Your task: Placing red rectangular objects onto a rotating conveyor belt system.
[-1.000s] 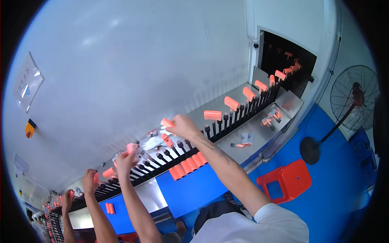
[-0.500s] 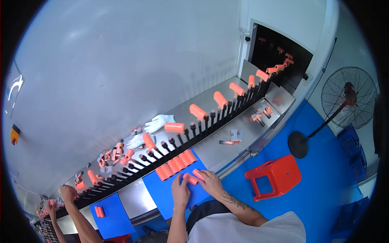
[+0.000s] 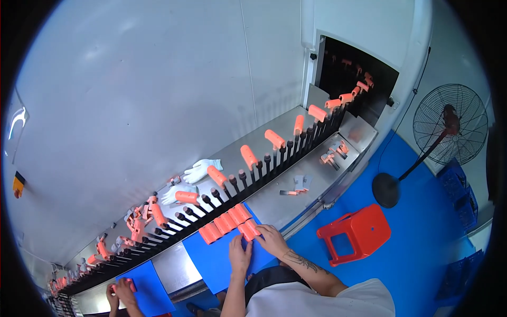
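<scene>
A row of orange curved plastic shells [image 3: 224, 223] lies on the blue mat [image 3: 214, 267] in front of me. Below the row's right end, two more orange shells [image 3: 249, 230] sit side by side between my hands. My left hand [image 3: 240, 257] has its fingertips closed on their near end. From the right, my right hand [image 3: 272, 243] grips their side with bent fingers. Parts of both shells are covered by my fingers.
Beyond the mat runs a conveyor of black upright pegs [image 3: 243, 179], several topped with orange shells, coming from a dark opening [image 3: 338, 68]. White gloves [image 3: 200, 170] and loose parts lie behind it. A co-worker's hands [image 3: 124, 290] are at left; a red stool [image 3: 359, 232] and fan [image 3: 449, 124] stand right.
My hands have brought the two shells, earlier apart, together close to the row. Shells on the conveyor have shifted left. The co-worker's hands have moved from the conveyor to the left mat.
</scene>
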### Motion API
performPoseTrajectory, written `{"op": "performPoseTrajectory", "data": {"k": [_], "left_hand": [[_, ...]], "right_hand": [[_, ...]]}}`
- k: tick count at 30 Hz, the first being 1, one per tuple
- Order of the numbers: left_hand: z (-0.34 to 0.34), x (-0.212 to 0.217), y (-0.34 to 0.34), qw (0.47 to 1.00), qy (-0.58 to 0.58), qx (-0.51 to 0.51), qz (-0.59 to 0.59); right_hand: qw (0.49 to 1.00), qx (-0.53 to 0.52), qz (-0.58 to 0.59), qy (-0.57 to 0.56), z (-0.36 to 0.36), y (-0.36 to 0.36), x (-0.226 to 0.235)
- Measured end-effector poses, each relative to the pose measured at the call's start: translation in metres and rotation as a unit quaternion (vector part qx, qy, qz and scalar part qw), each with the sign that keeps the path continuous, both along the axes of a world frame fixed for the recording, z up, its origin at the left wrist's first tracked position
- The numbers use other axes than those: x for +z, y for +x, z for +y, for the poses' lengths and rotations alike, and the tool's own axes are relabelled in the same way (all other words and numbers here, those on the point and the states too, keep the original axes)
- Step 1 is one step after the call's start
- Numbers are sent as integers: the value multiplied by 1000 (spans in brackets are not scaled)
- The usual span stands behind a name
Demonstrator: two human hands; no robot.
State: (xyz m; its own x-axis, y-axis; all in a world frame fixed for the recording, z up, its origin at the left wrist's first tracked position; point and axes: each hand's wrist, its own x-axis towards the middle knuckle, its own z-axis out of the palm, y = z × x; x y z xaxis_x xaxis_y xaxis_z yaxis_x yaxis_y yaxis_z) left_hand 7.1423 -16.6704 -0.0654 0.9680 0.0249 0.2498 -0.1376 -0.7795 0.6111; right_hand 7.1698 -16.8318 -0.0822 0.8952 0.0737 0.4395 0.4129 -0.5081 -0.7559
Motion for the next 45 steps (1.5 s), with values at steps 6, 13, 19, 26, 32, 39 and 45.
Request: {"op": "performPoseTrajectory", "data": {"k": [6, 13, 19, 26, 32, 39, 45], "left_hand": [[-36, 52, 20, 995, -94, 10, -11], [-133, 202, 145, 980, 75, 10, -183], [-136, 206, 205, 948, 294, 57, -103], [-62, 217, 212, 985, -114, 128, -30], [-115, 120, 79, 999, 7, 27, -18], [-205, 13, 64, 977, 195, -81, -20], [-266, -17, 57, 995, -15, 103, -10]], "right_hand": [[994, -78, -41, 60, -85, 56, 47], [975, -175, -131, -31, -141, 188, 165], [983, -68, -53, -165, -149, 223, 198], [978, 85, 180, -59, -186, 245, 231], [978, 81, -3, 193, -237, 147, 99], [991, 123, -34, -39, -249, 72, -13], [980, 154, -48, -116, -286, 74, -36]]}}
